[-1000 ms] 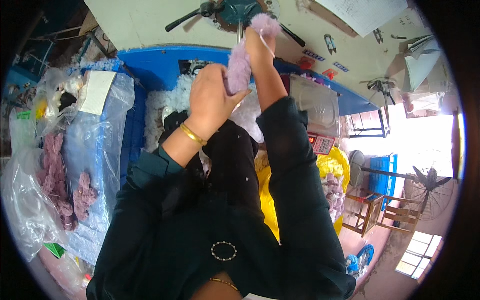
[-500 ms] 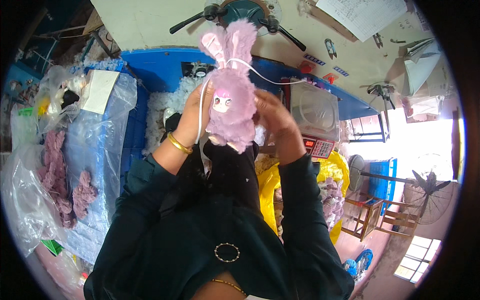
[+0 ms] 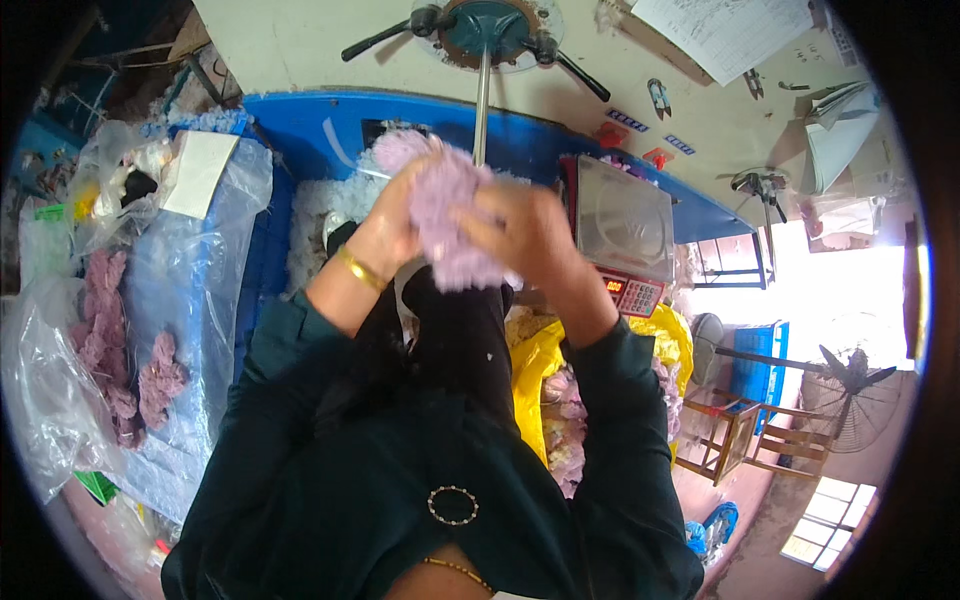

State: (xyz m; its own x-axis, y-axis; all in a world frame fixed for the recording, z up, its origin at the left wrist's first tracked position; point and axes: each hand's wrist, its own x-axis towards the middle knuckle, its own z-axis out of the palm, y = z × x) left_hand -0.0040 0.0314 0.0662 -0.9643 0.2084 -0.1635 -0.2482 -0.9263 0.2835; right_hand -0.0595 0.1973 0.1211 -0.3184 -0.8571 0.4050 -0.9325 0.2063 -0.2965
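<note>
A fluffy pink-purple plush rabbit is between my hands, above my lap and blurred by motion. Its face does not show now. My left hand, with a gold bangle at the wrist, is wrapped round its left side. On the other side my right hand grips the toy, its fingers across the fur and partly smeared. Behind the rabbit, a thin metal tube points down from a green machine head with black handles.
White stuffing fills the blue bin ahead. On the left, a plastic-covered blue crate carries purple plush pieces. At right are a scale, a yellow sack of plush pieces and a standing fan.
The rabbit has come down and turned, so its face and upright ears no longer show. My right hand has moved inward over its fur. The metal tube has come into sight.
</note>
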